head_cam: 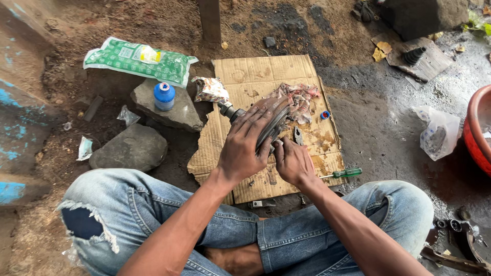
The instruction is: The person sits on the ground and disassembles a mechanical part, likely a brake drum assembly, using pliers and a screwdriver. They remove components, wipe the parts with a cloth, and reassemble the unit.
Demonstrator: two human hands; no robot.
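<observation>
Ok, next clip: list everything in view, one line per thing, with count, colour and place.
metal part: one, grey-brown disc with a shaft, over the cardboard, held by both hands
cardboard sheet: one, tan, stained, on the ground at centre
rag: one, pink-grey, behind the metal part
screwdriver: one, green handle, at the cardboard's right edge
small bottle: one, blue, on a stone
stones: two, grey, left of the cardboard
green packet: one, upper left
clear bag: one, right
basin: one, red, right edge
left hand: on top of the metal part
right hand: at its lower edge
</observation>
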